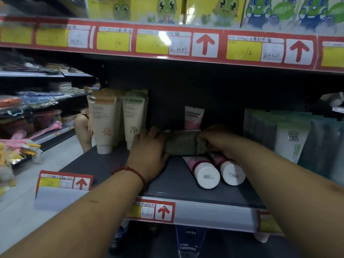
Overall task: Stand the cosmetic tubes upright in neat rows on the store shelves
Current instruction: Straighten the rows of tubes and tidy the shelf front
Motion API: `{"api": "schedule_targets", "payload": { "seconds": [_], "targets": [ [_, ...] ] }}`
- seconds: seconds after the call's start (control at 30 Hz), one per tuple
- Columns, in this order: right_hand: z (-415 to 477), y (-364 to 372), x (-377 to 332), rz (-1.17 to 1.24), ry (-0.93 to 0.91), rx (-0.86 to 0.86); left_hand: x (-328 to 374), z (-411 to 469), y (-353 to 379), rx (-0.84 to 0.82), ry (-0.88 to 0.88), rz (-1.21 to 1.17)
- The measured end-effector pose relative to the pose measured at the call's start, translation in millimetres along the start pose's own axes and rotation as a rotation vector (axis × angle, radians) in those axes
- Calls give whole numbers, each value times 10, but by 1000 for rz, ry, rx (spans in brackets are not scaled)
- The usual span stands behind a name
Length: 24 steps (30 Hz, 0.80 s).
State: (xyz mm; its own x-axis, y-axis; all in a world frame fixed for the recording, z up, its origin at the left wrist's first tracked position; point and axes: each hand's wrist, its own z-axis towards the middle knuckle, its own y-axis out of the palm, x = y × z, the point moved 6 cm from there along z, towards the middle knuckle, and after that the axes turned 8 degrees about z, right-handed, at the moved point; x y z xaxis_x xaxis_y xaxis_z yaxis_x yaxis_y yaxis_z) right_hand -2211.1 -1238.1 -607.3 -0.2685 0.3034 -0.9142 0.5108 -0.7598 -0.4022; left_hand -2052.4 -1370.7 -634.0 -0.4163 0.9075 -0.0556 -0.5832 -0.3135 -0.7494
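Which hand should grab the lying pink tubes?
Probably the right hand: it is just above the two lying pink tubes; the left hand is farther aside. Both hold a green pack.

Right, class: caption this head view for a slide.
Left hand and right hand hold a green tube sideways over two pink tubes lying on the shelf.

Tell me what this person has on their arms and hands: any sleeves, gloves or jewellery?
No sleeves or gloves show; both forearms are bare to the picture's edge. A thin red cord bracelet circles the wrist of the left hand. The right hand and its wrist show no band or watch. Fingers are partly hidden, so rings cannot be ruled out.
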Motion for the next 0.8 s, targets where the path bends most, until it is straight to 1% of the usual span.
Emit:
{"api": "schedule_targets", "payload": {
  "seconds": [0.1, 0.17, 0.23, 0.37, 0.53, 0.63, 0.73, 0.8],
  "targets": [
    [37, 22, 49, 116, 62, -42, -6, 2, -7, 20, 0, 0],
    [86, 6, 119, 144, 94, -53, -12, -16, -17, 21, -18, -10],
    [120, -1, 156, 97, 98, -66, -21, -38, -27, 23, -35, -16],
    [120, 53, 150, -102, 74, -99, -59, -56, -129, 39, -77, -68],
    [106, 63, 156, -142, 63, -102, -330, -81, -282, 46, -241, -376],
    [99, 47, 160, -144, 67, -77, -473, -105, -282, -7, -370, -576],
    [70, 29, 151, -161, 71, -31, -553, -154, -281, -39, -417, -639],
    [38, 37, 91, -199, 18, -34, -578, -200, -289, -39, -435, -678]
  ]
}}
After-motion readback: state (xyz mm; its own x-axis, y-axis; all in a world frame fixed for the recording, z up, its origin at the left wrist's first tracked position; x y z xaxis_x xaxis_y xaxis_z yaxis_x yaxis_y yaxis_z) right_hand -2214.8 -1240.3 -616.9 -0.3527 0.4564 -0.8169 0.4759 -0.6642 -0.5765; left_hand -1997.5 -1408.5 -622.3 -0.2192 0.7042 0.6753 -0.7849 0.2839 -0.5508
